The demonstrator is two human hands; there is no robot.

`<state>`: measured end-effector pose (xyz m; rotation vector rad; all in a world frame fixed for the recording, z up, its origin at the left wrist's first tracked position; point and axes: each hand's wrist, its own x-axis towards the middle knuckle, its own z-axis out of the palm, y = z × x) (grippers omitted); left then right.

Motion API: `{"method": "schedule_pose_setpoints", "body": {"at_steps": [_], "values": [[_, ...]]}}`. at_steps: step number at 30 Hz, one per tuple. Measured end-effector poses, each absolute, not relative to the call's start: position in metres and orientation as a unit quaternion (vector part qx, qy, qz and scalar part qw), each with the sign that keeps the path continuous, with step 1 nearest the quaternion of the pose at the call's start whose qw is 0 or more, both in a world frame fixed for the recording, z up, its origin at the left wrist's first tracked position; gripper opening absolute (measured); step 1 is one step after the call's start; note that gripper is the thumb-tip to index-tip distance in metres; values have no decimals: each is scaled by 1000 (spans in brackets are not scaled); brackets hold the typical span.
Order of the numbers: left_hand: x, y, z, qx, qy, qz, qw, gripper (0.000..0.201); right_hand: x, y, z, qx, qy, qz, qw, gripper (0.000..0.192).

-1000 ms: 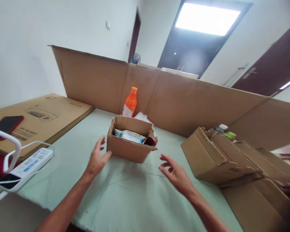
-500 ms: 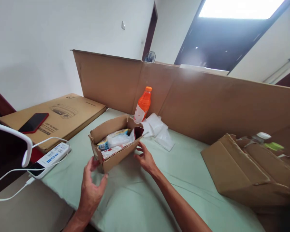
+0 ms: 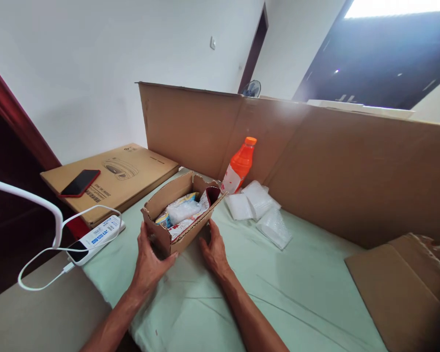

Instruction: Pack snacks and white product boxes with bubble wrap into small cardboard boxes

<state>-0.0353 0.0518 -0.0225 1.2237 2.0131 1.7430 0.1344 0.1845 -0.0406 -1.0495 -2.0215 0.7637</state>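
Observation:
A small open cardboard box (image 3: pixel 190 239) stands tilted in view on the green cloth. Inside lie a clear bubble-wrap bundle (image 3: pixel 183 211) and colourful printed packets (image 3: pixel 185 228); a dark red piece shows at the far right end. My left hand (image 3: pixel 148 261) grips the near left corner, thumb on the front and fingers along the left end. Against the right long side rests my right hand (image 3: pixel 214 249), its fingertips partly hidden by the box. Behind the box leans an orange drink bottle (image 3: pixel 240 166), with bubble-wrap pouches (image 3: pixel 258 200) beside it.
A flat carton (image 3: pixel 150 164) bearing a phone (image 3: pixel 81 183) lies at left. A white power bank (image 3: pixel 97 239) with a looped white cable sits on the table's left edge. A tall cardboard panel (image 3: pixel 190 117) runs along the back. Another cardboard box (image 3: pixel 399 288) stands at right.
Both hands have closed in on the small box and now hold its sides. The camera has turned left, so the surroundings appear further right.

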Motion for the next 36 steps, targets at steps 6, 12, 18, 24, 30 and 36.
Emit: {"method": "schedule_pose_setpoints", "body": {"at_steps": [6,12,18,24,30,36], "values": [[-55,76,-2,351,650,655,158,111,135,190,-65,-417,-748,295,424,66],[-121,147,32,362,651,667,11,113,135,196,-84,-399,-742,275,464,58],[-187,232,44,327,758,558,-83,117,137,195,-83,-397,-752,239,469,50],[-216,279,35,348,780,517,-51,112,142,193,-77,-403,-770,229,438,39],[-230,314,33,356,790,499,-24,118,145,193,-71,-405,-779,236,417,36],[-201,290,4,380,792,477,-11,99,142,193,-67,-409,-762,257,432,33]]}}
